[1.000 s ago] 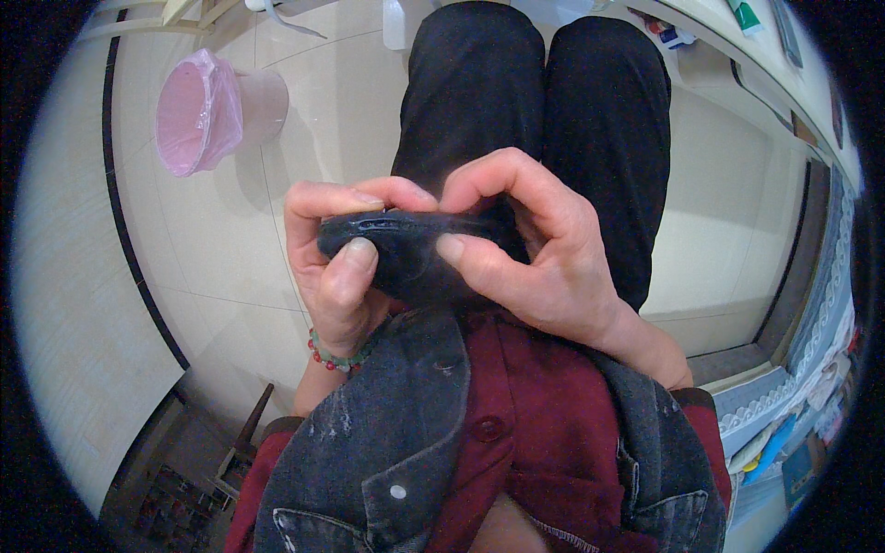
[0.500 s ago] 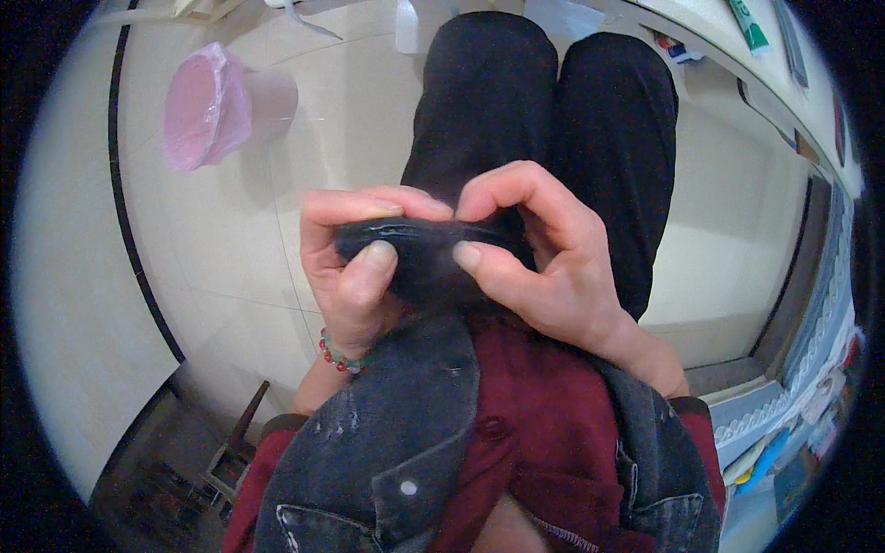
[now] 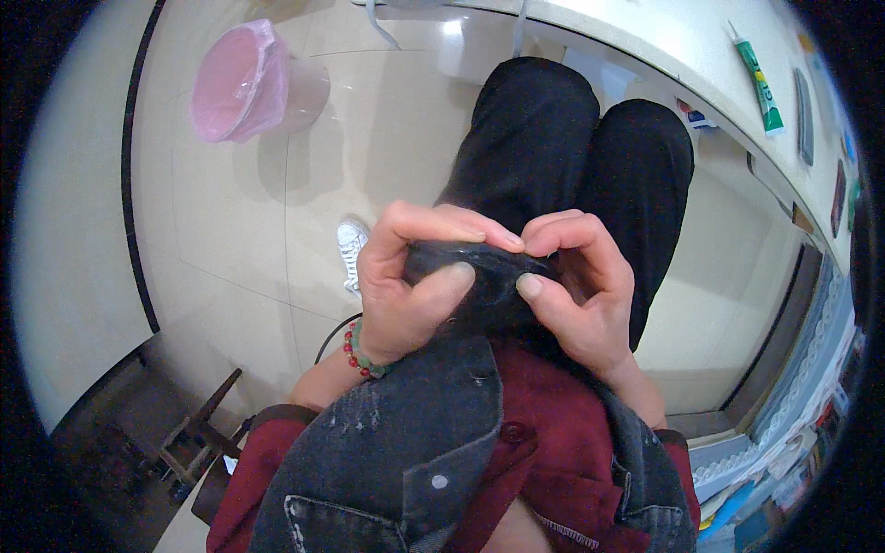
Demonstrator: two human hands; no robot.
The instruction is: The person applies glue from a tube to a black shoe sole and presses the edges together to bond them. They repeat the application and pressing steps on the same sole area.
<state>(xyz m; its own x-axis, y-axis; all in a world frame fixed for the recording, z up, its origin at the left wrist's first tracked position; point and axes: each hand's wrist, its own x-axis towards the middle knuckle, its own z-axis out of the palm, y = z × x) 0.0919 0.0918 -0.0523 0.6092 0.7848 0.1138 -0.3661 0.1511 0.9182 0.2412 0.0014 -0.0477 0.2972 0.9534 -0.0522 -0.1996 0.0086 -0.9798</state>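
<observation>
Above my lap, both hands pinch a black item [image 3: 491,284] whose kind I cannot make out. It has a dark, slightly glossy face and a seam or ridge along its upper edge. My left hand [image 3: 419,276] holds its left part, thumb on the near face and fingers over the top edge. My right hand [image 3: 583,281] grips the right part the same way, its thumb close to the left thumb. The fingertips of both hands nearly meet at the top edge. A red and green bead bracelet [image 3: 354,355] circles my left wrist.
A pink bin [image 3: 304,92] with a pink bag liner stands on the tiled floor at far left. The white table [image 3: 664,37] at right bears a green and white tube [image 3: 761,88] and a grey flat bar [image 3: 803,115]. Dark wooden furniture [image 3: 198,424] stands at lower left.
The view has shifted, bringing more of the table and a white shoe into sight. Both hands still pinch the black item, and the two thumbs are a little closer together.
</observation>
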